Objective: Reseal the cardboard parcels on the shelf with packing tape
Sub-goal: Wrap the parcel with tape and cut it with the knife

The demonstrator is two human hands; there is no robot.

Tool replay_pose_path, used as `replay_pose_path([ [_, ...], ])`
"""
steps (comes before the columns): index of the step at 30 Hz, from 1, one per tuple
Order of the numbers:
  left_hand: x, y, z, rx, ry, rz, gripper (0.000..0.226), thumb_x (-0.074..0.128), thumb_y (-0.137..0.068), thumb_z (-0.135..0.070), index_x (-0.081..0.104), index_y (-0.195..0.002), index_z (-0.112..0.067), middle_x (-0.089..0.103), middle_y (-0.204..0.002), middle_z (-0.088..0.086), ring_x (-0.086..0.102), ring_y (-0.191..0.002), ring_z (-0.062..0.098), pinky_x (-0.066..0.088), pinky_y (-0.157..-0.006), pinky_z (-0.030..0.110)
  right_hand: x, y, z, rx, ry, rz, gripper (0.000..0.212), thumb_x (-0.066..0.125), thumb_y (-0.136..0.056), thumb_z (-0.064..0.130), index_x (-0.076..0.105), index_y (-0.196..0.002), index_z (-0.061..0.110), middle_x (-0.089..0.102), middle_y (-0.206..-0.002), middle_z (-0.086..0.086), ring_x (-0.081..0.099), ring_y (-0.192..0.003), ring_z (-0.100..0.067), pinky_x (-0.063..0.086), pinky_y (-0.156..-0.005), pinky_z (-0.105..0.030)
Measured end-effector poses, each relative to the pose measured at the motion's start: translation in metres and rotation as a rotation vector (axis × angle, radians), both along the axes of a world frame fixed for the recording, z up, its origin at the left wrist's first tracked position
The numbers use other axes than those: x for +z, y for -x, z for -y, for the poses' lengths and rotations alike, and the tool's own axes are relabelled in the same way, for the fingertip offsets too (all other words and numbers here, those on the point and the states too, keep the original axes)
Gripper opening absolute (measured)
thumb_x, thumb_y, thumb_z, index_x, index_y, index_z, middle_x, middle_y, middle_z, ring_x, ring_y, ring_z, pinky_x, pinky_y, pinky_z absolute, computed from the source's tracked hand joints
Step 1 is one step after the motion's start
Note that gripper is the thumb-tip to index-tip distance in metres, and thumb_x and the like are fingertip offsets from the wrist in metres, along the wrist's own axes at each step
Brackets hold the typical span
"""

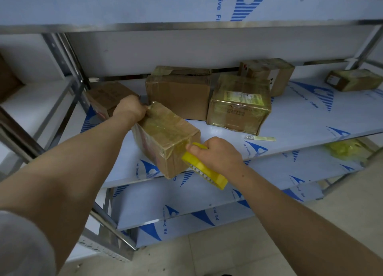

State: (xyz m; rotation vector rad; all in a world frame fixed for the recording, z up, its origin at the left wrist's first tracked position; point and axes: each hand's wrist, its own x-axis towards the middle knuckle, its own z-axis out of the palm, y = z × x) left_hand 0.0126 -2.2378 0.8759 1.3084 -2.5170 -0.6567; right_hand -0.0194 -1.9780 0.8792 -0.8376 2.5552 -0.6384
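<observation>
Two hands busy: left hand (130,109) grips parcel (165,139) far corner; right hand (215,153) clutches tape dispenser (204,171).

Bare forearms, pale grey left sleeve (18,244)

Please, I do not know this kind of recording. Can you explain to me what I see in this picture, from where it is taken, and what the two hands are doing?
There is no machine here: a person wears one camera on the head, so this single picture looks forward and down along both bare arms. The left hand grips the far end of a cardboard parcel at the front of a metal shelf covered in white film. The right hand holds a yellow tape dispenser against the parcel's near end; glossy tape lies over its top. Behind stand other parcels, among them a large brown box and a tape-wrapped box with a label. A small scrap lies to the right.
</observation>
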Motion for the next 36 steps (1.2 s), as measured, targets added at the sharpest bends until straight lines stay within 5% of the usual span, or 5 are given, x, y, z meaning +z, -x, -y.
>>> replay_pose_path([
  [9,-0.013,0.032,-0.029,0.037,0.235,0.257,0.058,0.018,-0.102,-0.045,0.048,-0.13,-0.003,0.048,-0.129,0.023,0.048,-0.117,0.038,0.039,-0.093,0.043,-0.004,-0.006,0.005,0.002,0.037,0.05,0.051,0.045,-0.089,0.063,0.036,-0.061,0.021,0.039,-0.066,0.005,0.049,-0.08,-0.021,0.036,-0.071,-0.032],
  [12,-0.012,0.033,-0.016,0.041,0.241,0.273,0.051,0.022,-0.104,-0.038,0.058,-0.119,-0.004,0.059,-0.118,0.019,0.057,-0.109,0.034,0.042,-0.081,0.039,-0.009,-0.005,0.006,0.016,0.038,0.051,0.05,0.043,-0.091,0.061,0.037,-0.061,0.021,0.042,-0.066,0.004,0.051,-0.081,-0.022,0.036,-0.07,-0.031],
  [23,-0.013,0.04,-0.033,0.058,0.441,0.257,0.034,0.037,-0.096,-0.006,0.045,-0.128,0.001,0.043,-0.13,0.024,0.044,-0.118,0.037,0.038,-0.093,0.041,-0.01,-0.009,0.01,-0.009,0.07,0.04,0.046,0.041,-0.093,0.057,0.04,-0.069,0.018,0.057,-0.092,-0.007,0.057,-0.1,-0.029,0.041,-0.077,-0.033],
  [29,-0.015,0.031,-0.066,0.038,0.324,0.277,0.053,0.027,-0.1,-0.01,0.01,-0.149,0.0,0.027,-0.143,0.026,0.037,-0.127,0.042,0.039,-0.099,0.047,-0.004,-0.006,0.016,-0.03,0.086,0.027,0.05,0.043,-0.094,0.054,0.06,-0.107,0.009,0.061,-0.117,-0.01,0.054,-0.112,-0.031,0.042,-0.087,-0.035],
  [36,-0.013,0.017,-0.094,-0.053,0.03,0.246,0.067,0.028,-0.097,-0.016,-0.01,-0.149,0.0,-0.002,-0.155,0.029,0.008,-0.144,0.039,0.014,-0.117,0.045,-0.004,-0.007,0.019,-0.015,0.071,0.02,0.048,0.042,-0.094,0.052,0.059,-0.111,0.01,0.06,-0.118,-0.01,0.054,-0.111,-0.031,0.041,-0.083,-0.034],
])
